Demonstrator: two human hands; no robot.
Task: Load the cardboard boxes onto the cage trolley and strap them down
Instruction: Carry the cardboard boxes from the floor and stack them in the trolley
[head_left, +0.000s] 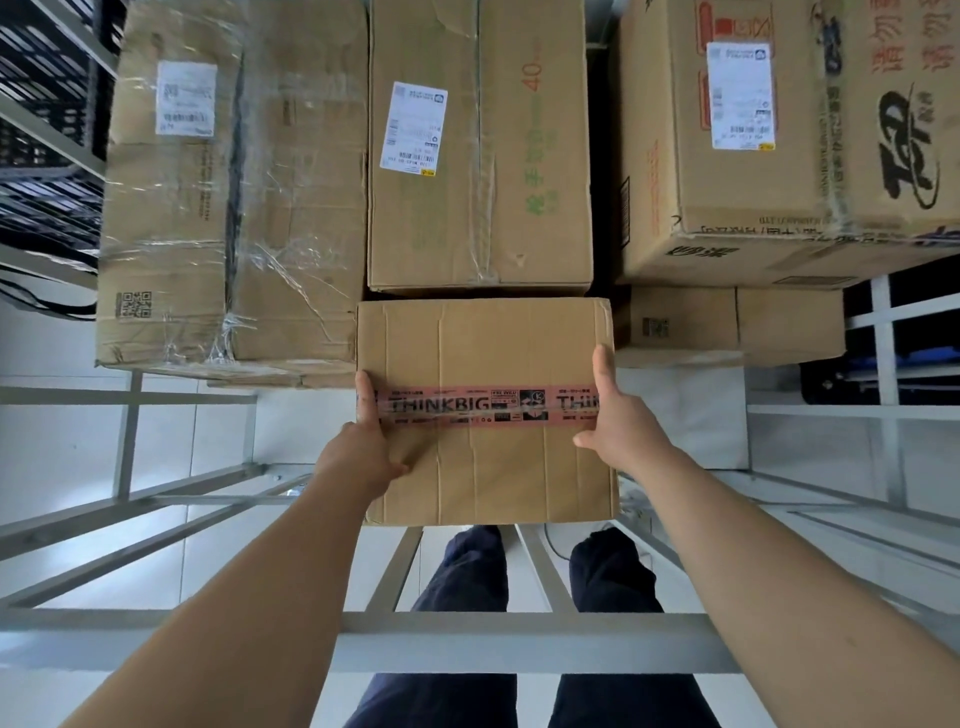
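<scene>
Loading step, seen from above. A person holds 1 small cardboard box (485, 410), sealed with a pink printed tape band (467, 405), out over the grey bars of the cage trolley (519, 642). The left hand (363, 441) clasps the box's left edge and the right hand (618, 415) its right edge, fingers closed flat against the cardboard, thumbs lying on the top face. The box's far edge sits just beside a tall labelled box (480, 145); a film-wrapped box (234, 197) and a printed box (789, 135) flank it, with a lower box (727, 325) to the right. Whether the held box already rests on anything cannot be told. Judged next: set it down squarely against its neighbours before letting go. No strap is visible.
</scene>
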